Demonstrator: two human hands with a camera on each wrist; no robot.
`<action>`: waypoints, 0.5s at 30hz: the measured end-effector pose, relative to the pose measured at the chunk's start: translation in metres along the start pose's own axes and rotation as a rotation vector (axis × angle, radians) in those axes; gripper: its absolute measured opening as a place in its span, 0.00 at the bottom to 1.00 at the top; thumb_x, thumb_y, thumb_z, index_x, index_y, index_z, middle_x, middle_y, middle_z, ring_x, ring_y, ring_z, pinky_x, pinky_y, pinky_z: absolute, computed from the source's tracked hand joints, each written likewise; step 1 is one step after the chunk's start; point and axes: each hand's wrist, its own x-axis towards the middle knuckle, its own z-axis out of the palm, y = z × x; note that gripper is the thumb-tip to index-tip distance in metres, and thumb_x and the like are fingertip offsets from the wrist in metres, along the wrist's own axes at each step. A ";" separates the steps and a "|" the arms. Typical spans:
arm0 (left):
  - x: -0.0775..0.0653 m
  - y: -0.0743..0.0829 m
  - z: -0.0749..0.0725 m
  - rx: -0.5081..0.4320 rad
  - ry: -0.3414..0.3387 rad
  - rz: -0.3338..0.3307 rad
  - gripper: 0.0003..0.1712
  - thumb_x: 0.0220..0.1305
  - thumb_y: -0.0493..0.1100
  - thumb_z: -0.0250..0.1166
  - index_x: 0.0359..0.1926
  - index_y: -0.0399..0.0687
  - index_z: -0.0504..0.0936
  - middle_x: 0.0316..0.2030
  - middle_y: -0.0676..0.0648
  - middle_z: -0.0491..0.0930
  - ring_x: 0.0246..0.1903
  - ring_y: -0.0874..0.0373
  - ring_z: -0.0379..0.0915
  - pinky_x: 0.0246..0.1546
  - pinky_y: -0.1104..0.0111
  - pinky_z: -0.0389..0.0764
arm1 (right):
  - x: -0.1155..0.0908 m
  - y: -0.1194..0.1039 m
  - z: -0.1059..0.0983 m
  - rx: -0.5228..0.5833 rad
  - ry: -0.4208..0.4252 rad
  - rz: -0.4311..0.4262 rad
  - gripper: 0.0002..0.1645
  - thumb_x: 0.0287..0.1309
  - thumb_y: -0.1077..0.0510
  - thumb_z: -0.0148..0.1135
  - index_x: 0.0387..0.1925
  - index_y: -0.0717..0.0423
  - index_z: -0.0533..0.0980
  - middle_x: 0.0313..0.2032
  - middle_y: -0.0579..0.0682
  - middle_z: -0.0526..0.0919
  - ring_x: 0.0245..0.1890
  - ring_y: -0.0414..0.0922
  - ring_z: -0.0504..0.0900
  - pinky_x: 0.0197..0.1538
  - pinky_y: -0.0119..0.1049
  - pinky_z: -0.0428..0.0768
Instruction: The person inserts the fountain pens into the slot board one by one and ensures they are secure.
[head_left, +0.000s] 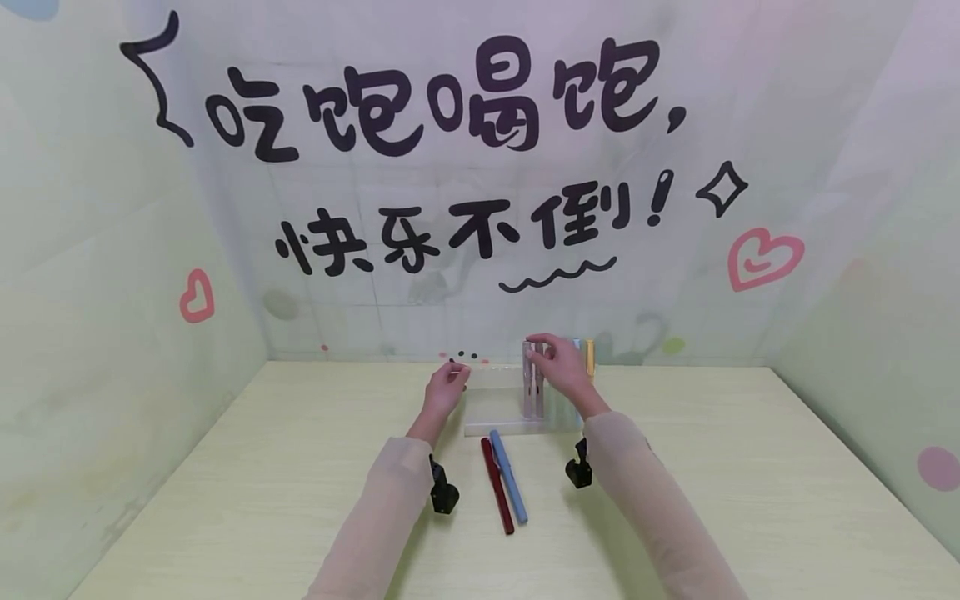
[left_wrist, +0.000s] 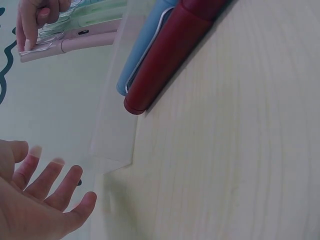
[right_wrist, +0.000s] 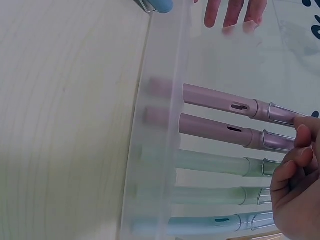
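A clear pen stand (head_left: 495, 427) with a frosted front lip (right_wrist: 159, 65) stands toward the back of the table. My right hand (head_left: 558, 367) pinches the cap end of the leftmost pink pen (right_wrist: 215, 97), whose lower end sits behind the lip. Beside it stand a second pink pen (right_wrist: 212, 131), two pale green pens (right_wrist: 210, 165) and a light blue pen (right_wrist: 200, 225). My left hand (head_left: 447, 385) holds the stand's upper left edge between thumb and fingers; its fingertips (left_wrist: 72, 175) show around the clear panel.
A dark red pen (head_left: 498, 487) and a blue pen (head_left: 510, 479) lie side by side on the table in front of the stand. A yellow pen (head_left: 590, 358) stands at the stand's right end. Behind the table rises a printed backdrop (head_left: 465, 317).
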 end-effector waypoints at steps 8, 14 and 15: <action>0.000 0.001 0.001 0.024 0.007 0.012 0.15 0.63 0.45 0.53 0.44 0.38 0.74 0.45 0.37 0.75 0.40 0.47 0.74 0.41 0.59 0.72 | 0.003 -0.002 0.004 -0.046 0.036 0.009 0.17 0.56 0.56 0.56 0.48 0.53 0.74 0.16 0.49 0.68 0.15 0.41 0.62 0.16 0.30 0.62; 0.000 0.001 0.002 0.030 0.009 0.017 0.15 0.63 0.44 0.52 0.43 0.38 0.74 0.45 0.37 0.75 0.40 0.46 0.74 0.41 0.59 0.72 | 0.006 -0.001 0.005 -0.091 0.042 -0.009 0.17 0.55 0.57 0.56 0.48 0.54 0.74 0.18 0.49 0.70 0.15 0.42 0.64 0.16 0.31 0.63; 0.000 0.001 0.002 0.030 0.008 0.015 0.15 0.63 0.44 0.52 0.44 0.38 0.74 0.45 0.37 0.75 0.40 0.46 0.74 0.41 0.59 0.72 | 0.006 -0.001 0.006 -0.099 0.041 -0.010 0.17 0.55 0.57 0.56 0.48 0.54 0.74 0.18 0.49 0.70 0.15 0.42 0.64 0.16 0.31 0.63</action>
